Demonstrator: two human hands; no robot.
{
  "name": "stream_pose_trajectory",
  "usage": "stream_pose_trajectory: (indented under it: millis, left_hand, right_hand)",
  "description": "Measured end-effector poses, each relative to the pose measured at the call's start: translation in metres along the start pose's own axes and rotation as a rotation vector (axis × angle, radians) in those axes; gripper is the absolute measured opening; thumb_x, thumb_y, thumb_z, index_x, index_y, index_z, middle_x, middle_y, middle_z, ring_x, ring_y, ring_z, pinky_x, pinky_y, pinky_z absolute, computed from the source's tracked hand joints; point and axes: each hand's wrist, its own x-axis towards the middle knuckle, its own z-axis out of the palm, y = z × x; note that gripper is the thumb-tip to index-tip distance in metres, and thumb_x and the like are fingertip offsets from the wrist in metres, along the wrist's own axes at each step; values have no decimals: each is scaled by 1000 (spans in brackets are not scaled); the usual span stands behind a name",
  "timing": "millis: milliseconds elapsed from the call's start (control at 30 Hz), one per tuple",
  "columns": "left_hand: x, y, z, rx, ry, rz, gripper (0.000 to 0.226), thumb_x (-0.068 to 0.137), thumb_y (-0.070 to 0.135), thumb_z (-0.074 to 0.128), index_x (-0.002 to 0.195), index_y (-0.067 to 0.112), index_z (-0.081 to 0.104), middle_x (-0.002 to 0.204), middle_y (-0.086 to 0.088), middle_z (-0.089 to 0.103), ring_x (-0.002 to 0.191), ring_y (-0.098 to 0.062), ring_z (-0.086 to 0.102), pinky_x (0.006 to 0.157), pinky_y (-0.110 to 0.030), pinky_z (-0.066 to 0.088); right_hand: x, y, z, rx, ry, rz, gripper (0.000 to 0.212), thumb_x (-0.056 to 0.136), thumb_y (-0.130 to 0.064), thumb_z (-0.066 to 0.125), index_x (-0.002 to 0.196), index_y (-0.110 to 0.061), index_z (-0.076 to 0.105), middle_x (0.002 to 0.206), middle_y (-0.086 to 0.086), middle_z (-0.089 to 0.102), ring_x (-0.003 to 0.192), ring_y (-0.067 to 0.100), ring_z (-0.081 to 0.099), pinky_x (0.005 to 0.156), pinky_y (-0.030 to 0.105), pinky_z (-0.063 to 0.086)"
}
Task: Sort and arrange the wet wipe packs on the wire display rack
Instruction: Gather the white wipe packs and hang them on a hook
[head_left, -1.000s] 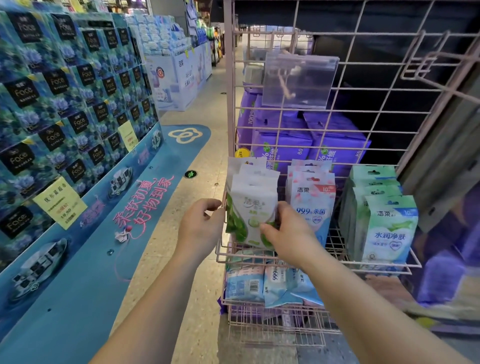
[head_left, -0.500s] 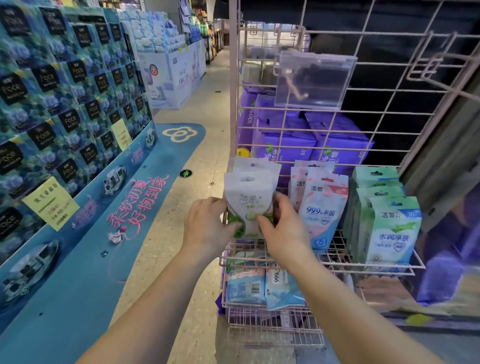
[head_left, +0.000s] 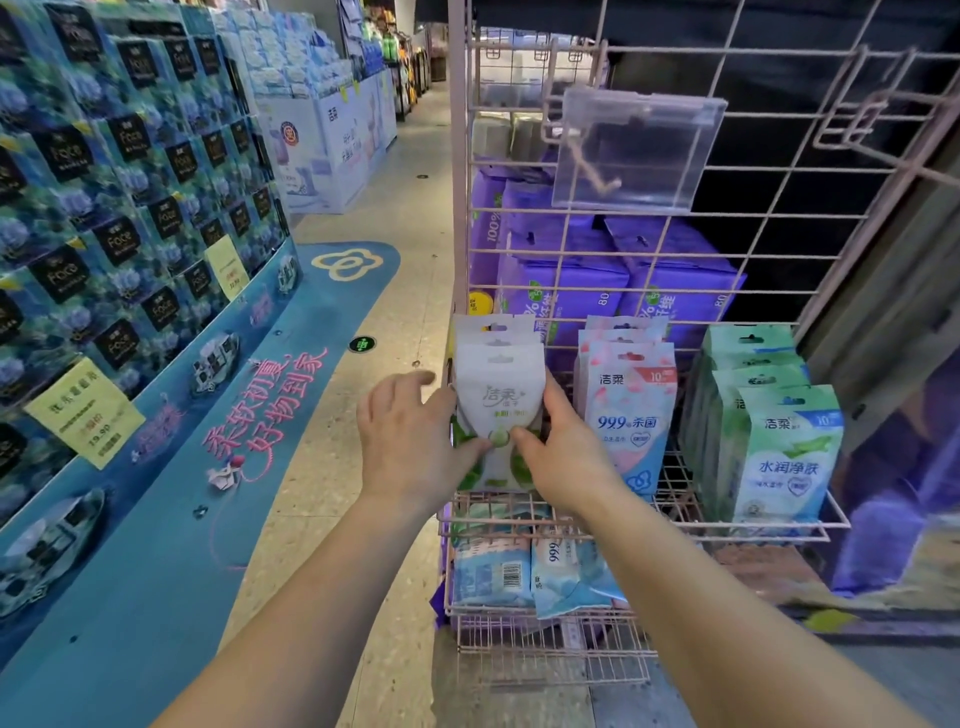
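A wire display rack (head_left: 639, 249) stands ahead and to the right, with an aisle floor (head_left: 410, 218) running away on its left. On the rack's upper shelf (head_left: 571, 512) three rows of wet wipe packs stand upright, front to back: a left row (head_left: 498, 395), a middle row (head_left: 626, 410) and a right row (head_left: 779, 447). The left hand (head_left: 410, 441) holds the left side of the left row's front pack, the right hand (head_left: 558, 457) its right side. Below, more packs (head_left: 524, 574) lie on the lower shelf. Behind the rack's grid sit large bags (head_left: 618, 260). A clear sign holder (head_left: 636, 148) hangs higher on the grid. Far left, a wall of boxed goods (head_left: 119, 171) lines the aisle.
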Motion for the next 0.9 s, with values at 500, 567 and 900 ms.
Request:
stream_pose_trajectory:
  millis: [500,567,900]
  left_hand:
    - [-3,5,-9,-72,-347,-171,83,62,60,75,131,22,49,144,-7,42,137,-31,32,108,-46,28]
    - [-6,3,-14,-215,-308,-201,79,66,58,75,130,18,52,135,-7,52,130,-30,42,101,-42,36]
    - [-95,-33,23,-1077,-211,-824,19,98,19,41,100,18,60,102,-3,64,95,-26,60,82,-38,48]
  right_hand:
    - [-11,19,-22,-30,-115,93,60,95,-24,53,149,-22,28,148,1,46,132,16,47,107,32,40]
    - [-38,21,-36,39,28,11,36,94,-23,56,131,-24,57,127,-5,65,112,7,60,96,25,46]
    - [-121,101,-32,259,-85,392,17,91,-16,61,78,-9,71,78,11,73,62,17,67,64,34,58]
